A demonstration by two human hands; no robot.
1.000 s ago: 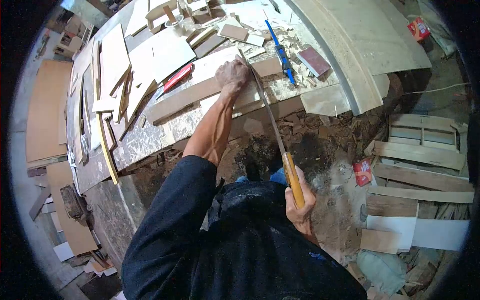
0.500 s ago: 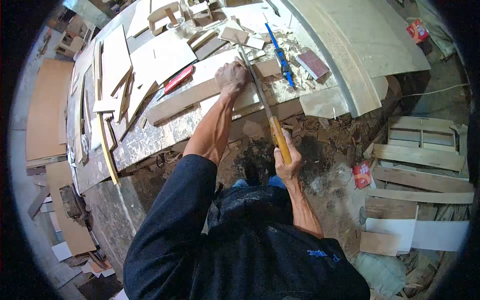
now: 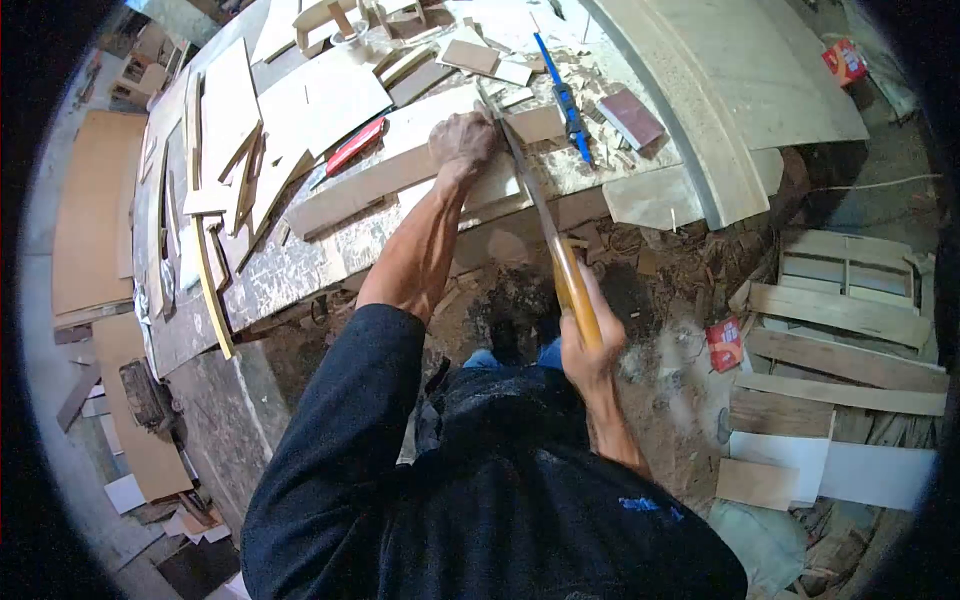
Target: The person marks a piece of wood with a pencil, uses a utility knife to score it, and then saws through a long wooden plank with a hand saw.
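Plank (image 3: 400, 172), long, pale and narrow, lies flat across the cluttered workbench (image 3: 290, 270), its right end near the front edge. The saw (image 3: 535, 205) blade sits in it beside the left hand (image 3: 462, 140), so the cut looks begun but not through; its depth is hidden. That hand presses down, fingers curled; the right hand (image 3: 588, 345) is clenched round the yellow saw handle
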